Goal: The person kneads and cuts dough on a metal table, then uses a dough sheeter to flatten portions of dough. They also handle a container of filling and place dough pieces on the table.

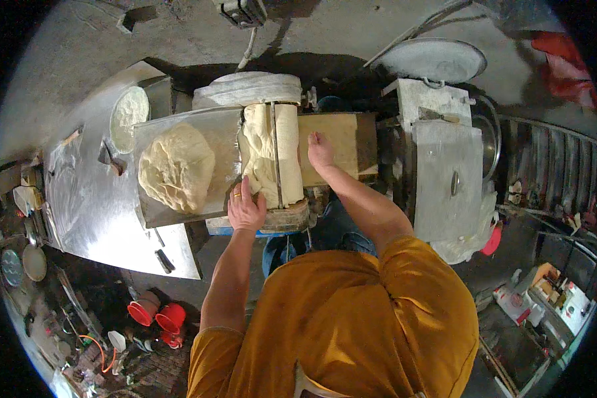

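Note:
A dough-rolling machine stands before me, with pale dough [258,144] lying along its roller under a thin metal bar [277,159]. My left hand [247,211] rests at the dough's near end, by the edge of the metal feed tray [224,134]; it wears a ring and its fingers are apart. A large lump of dough [177,168] sits on that tray, left of the roller. To the right of the roller, my right hand [320,150] is above a wooden board [338,144] with its fingers curled in; nothing shows in it.
A metal table [84,194] at the left bears a bowl of flour [130,119], a scraper [111,158] and a knife [164,261]. At the right are a lidded metal box [447,179], another scraper [438,115] and a round pan [430,59]. Red buckets [170,317] stand at lower left.

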The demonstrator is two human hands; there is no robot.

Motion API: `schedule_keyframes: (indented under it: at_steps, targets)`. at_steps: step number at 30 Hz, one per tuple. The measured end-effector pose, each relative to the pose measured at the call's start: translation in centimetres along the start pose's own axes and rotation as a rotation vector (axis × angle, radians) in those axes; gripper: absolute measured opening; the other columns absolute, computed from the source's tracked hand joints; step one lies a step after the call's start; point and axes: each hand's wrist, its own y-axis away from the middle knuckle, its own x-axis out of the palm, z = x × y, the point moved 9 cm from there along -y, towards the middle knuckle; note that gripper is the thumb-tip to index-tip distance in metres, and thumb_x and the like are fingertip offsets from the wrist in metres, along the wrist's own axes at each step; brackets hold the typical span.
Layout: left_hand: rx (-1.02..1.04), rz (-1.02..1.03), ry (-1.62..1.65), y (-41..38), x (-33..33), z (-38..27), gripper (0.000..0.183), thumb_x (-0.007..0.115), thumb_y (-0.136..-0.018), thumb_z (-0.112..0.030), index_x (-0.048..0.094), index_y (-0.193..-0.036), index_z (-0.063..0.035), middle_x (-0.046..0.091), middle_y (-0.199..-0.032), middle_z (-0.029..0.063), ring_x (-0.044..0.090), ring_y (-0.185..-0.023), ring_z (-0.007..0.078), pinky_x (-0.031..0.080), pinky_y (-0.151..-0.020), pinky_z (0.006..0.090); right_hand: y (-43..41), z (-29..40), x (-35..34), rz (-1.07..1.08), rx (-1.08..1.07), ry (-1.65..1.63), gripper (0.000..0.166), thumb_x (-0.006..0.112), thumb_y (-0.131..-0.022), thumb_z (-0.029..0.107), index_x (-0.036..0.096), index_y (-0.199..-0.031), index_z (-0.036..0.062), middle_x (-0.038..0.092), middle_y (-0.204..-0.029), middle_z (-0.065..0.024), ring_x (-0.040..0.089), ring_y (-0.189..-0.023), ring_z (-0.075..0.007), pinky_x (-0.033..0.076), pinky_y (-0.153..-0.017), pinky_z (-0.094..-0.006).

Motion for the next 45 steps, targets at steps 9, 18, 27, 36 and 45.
schedule_keyframes:
  at_steps: [9, 18, 27, 36, 45]
  targets:
    - [-0.104, 0.227, 0.108, 0.2, 2.7, 1.5, 0.059, 0.057, -0.082, -0.029, 0.041, -0.134, -0.006, 0.06, -0.114, 0.0194, 0.057, -0.101, 0.0358, 0.044, -0.087, 0.0455, 3.7, 2.3, 1.5, 0.347, -0.026, -0.154, 0.053, 0.035, -0.096, 0.041, 0.049, -0.123, -0.0025, 0.056, -0.116, -0.0282, 0.054, -0.109, -0.0414, 0.042, -0.092, -0.0438]
    - [-0.007, 0.096, -0.005, -0.1, 1.5, 0.7, 0.062, 0.059, -0.083, -0.032, 0.039, -0.136, -0.0063, 0.058, -0.116, 0.0192, 0.058, -0.1, 0.036, 0.046, -0.085, 0.0456, 8.0, 4.4, -0.1, 0.481, -0.174, 0.204, 0.03, 0.05, -0.089, 0.032, 0.061, -0.086, 0.0043, 0.063, -0.081, -0.0201, 0.06, -0.079, -0.0408, 0.047, -0.067, -0.0484]
    - [-0.742, 0.244, 0.918, 0.0, 11.1, 11.4, 0.046, 0.055, -0.088, -0.03, 0.049, -0.129, -0.0099, 0.043, -0.137, 0.0187, 0.055, -0.11, 0.0379, 0.048, -0.087, 0.0442, 15.2, 8.0, 1.8, 0.728, -0.347, 0.114, 0.02, 0.056, -0.088, 0.024, 0.058, -0.091, 0.0042, 0.062, -0.081, -0.0181, 0.06, -0.076, -0.0376, 0.048, -0.066, -0.0441]
    - [-0.434, 0.571, -0.049, -13.1, 4.3, 2.8, 0.059, 0.046, -0.089, -0.044, 0.037, -0.136, -0.0103, 0.057, -0.118, 0.0272, 0.056, -0.105, 0.0458, 0.044, -0.09, 0.0491, 11.9, -0.6, -9.5, 0.364, -0.131, 0.147, 0.022, 0.053, -0.091, 0.027, 0.061, -0.094, 0.0068, 0.065, -0.085, -0.017, 0.064, -0.079, -0.0347, 0.05, -0.068, -0.0428]
    - [-0.115, 0.211, -0.001, -6.2, 0.9, -0.7, 0.047, 0.063, -0.08, -0.033, 0.051, -0.117, -0.0057, 0.061, -0.101, 0.0196, 0.057, -0.095, 0.0414, 0.044, -0.086, 0.0481, 9.4, -1.7, -9.0, 0.252, -0.203, 0.246, 0.028, 0.055, -0.088, 0.022, 0.06, -0.107, 0.0022, 0.067, -0.09, -0.0151, 0.063, -0.082, -0.0358, 0.051, -0.074, -0.0447]
